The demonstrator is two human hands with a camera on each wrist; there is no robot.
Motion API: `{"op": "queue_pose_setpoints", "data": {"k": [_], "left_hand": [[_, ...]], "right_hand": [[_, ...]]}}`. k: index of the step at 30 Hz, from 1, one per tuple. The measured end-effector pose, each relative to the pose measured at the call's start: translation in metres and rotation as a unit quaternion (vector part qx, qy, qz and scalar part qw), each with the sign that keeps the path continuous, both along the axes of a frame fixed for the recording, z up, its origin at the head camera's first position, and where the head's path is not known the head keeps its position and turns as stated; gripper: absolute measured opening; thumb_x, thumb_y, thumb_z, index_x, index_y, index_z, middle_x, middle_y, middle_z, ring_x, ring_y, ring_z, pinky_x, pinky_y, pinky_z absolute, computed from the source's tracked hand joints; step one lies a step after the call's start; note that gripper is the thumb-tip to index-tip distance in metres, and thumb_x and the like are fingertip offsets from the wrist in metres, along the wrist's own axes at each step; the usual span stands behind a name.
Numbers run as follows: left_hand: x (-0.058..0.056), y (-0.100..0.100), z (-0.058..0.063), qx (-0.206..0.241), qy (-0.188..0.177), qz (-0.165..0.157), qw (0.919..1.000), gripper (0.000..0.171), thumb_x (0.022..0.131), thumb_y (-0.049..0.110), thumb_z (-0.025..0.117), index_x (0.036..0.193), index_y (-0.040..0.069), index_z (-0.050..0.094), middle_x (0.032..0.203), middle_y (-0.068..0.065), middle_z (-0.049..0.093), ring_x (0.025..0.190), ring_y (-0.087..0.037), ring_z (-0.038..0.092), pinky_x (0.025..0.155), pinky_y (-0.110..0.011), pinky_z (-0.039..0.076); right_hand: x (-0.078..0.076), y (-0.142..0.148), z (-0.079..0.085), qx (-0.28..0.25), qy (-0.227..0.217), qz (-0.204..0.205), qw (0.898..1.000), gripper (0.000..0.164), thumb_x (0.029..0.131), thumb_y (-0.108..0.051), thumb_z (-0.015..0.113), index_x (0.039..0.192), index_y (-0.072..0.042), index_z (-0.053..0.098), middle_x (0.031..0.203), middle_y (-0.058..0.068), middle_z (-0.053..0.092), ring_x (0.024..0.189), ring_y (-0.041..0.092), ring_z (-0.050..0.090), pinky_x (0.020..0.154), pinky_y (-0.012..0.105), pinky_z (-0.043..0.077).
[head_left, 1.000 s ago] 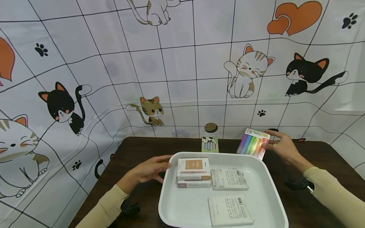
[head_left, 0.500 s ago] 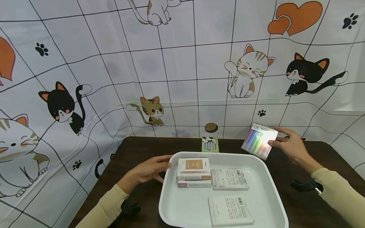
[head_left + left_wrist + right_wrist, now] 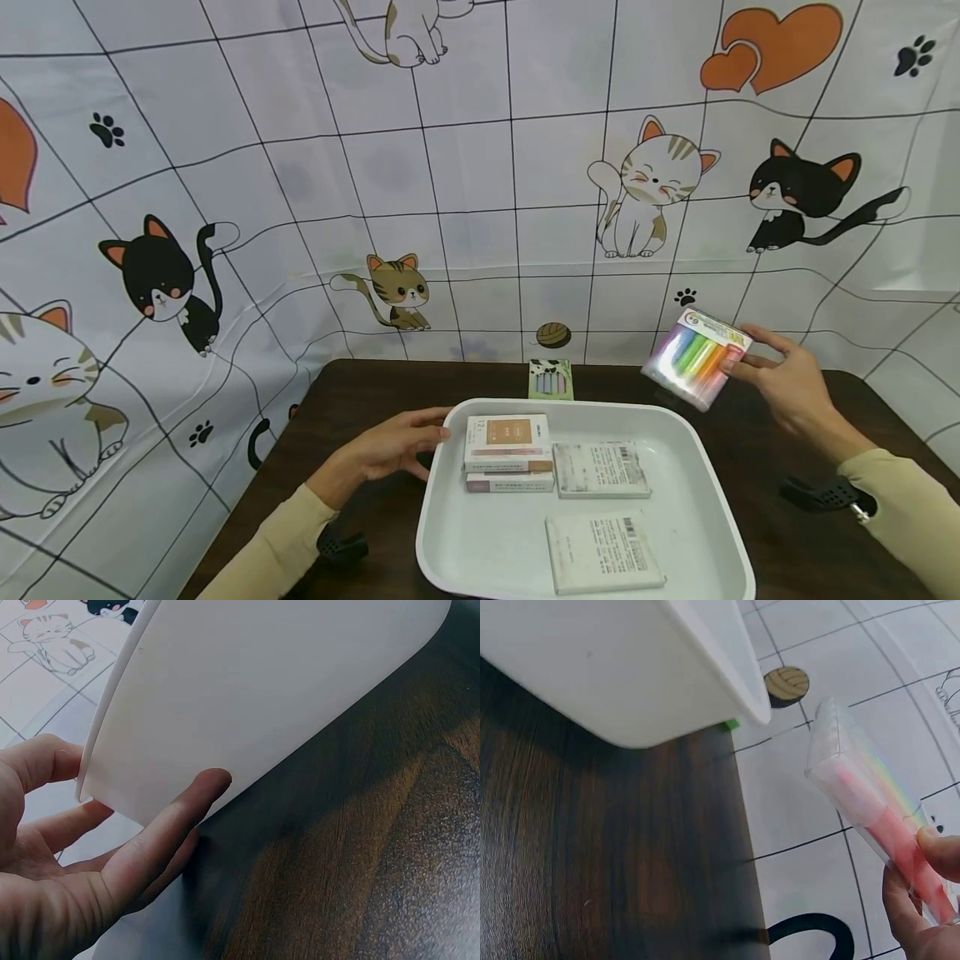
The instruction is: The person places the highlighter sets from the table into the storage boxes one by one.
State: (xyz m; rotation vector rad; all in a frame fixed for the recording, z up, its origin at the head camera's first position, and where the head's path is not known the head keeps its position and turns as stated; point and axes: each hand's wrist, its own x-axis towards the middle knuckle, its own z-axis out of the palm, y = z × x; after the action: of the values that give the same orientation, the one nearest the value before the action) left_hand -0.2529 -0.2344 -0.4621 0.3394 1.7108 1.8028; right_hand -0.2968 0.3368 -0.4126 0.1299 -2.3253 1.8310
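My right hand [image 3: 791,387] pinches the side of a clear pack of coloured markers [image 3: 697,357], thumb on its front. The pack is tilted and held above the table's back right part, beyond the tray. In the right wrist view the markers [image 3: 900,844] appear edge-on, pink ones nearest. My left hand [image 3: 393,446] rests at the back left corner of the white tray [image 3: 442,533]. One digit touches its rim; in the left wrist view a long, straight finger [image 3: 169,832] lies against the outer wall.
Inside the tray, two stacked boxes [image 3: 508,442] sit at the back left. Beside and in front of them lie two flat white packs [image 3: 602,471]. Behind the tray stands a small green box [image 3: 551,380] of pastel sticks. A cat-printed sheet [image 3: 480,192] hangs behind the dark table [image 3: 397,379].
My right hand has carried the pack of markers rightward and up, away from the tray's back edge, and tilted it more. My left hand and the tray look the same.
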Motion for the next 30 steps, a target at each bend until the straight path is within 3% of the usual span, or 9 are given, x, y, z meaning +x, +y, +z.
{"op": "queue_pose_setpoints", "data": {"k": [4,8,10,12,17,20,25,30], "left_hand": [[0.0,0.0,-0.001,0.001,0.0,-0.001,1.0,0.063,0.104,0.02,0.062,0.159,0.01,0.033,0.149,-0.02,0.045,0.129,-0.041,0.054,0.082,-0.064,0.054],[0.0,-0.001,-0.001,0.001,0.0,-0.003,1.0,0.062,0.105,0.019,0.061,0.159,0.01,0.033,0.15,-0.02,0.045,0.13,-0.041,0.053,0.082,-0.064,0.054],[-0.001,-0.001,-0.001,0.002,0.001,-0.003,1.0,0.061,0.105,0.018,0.06,0.159,0.01,0.034,0.149,-0.02,0.045,0.13,-0.041,0.053,0.082,-0.064,0.054],[-0.001,-0.001,-0.002,0.004,0.002,-0.002,1.0,0.06,0.105,0.018,0.06,0.159,0.009,0.034,0.149,-0.02,0.046,0.13,-0.041,0.053,0.082,-0.064,0.054],[-0.001,-0.001,-0.003,0.004,-0.001,-0.004,1.0,0.061,0.105,0.017,0.06,0.159,0.009,0.033,0.149,-0.02,0.046,0.13,-0.041,0.053,0.082,-0.064,0.054],[-0.002,-0.001,-0.001,0.007,-0.003,-0.008,0.9999,0.062,0.105,0.017,0.059,0.16,0.009,0.032,0.15,-0.02,0.045,0.131,-0.04,0.052,0.082,-0.065,0.054],[-0.001,0.0,0.0,0.011,0.0,-0.009,0.9999,0.062,0.105,0.017,0.059,0.16,0.008,0.031,0.15,-0.021,0.045,0.131,-0.041,0.052,0.082,-0.064,0.054],[-0.001,0.0,-0.001,0.007,0.001,-0.008,0.9999,0.062,0.105,0.018,0.059,0.16,0.008,0.031,0.149,-0.021,0.045,0.13,-0.041,0.052,0.082,-0.064,0.054]], "right_hand": [[0.006,-0.003,0.006,-0.1,-0.011,0.027,0.995,0.086,0.085,0.0,0.083,0.157,0.002,0.035,0.1,-0.012,0.069,0.082,0.005,0.067,0.044,0.023,0.039],[0.011,-0.008,0.014,-0.166,-0.018,0.058,0.984,0.086,0.087,0.008,0.077,0.158,0.005,0.028,0.104,-0.004,0.068,0.088,0.009,0.069,0.066,0.018,0.056],[0.013,-0.012,0.017,-0.189,-0.021,0.075,0.979,0.085,0.089,0.01,0.074,0.158,0.006,0.025,0.108,0.002,0.064,0.091,0.011,0.07,0.079,0.024,0.058],[0.017,-0.016,0.019,-0.197,-0.025,0.089,0.976,0.082,0.09,0.012,0.072,0.157,0.006,0.026,0.11,0.007,0.061,0.092,0.013,0.069,0.081,0.026,0.058],[0.029,-0.03,0.019,-0.157,-0.032,0.119,0.98,0.074,0.09,0.009,0.072,0.155,0.004,0.036,0.113,0.011,0.059,0.093,0.014,0.07,0.081,0.027,0.058],[0.037,-0.037,0.019,-0.092,-0.038,0.13,0.987,0.072,0.092,0.003,0.074,0.154,0.002,0.037,0.118,0.006,0.065,0.1,0.011,0.07,0.082,0.024,0.057],[0.051,-0.048,0.019,0.013,-0.045,0.135,0.99,0.072,0.094,-0.012,0.077,0.155,-0.002,0.039,0.129,0.017,0.063,0.108,0.012,0.068,0.085,0.026,0.056],[0.063,-0.059,0.017,0.022,-0.047,0.171,0.984,0.074,0.093,-0.011,0.077,0.155,-0.001,0.038,0.136,0.031,0.054,0.111,0.019,0.068,0.087,0.03,0.056]]}}
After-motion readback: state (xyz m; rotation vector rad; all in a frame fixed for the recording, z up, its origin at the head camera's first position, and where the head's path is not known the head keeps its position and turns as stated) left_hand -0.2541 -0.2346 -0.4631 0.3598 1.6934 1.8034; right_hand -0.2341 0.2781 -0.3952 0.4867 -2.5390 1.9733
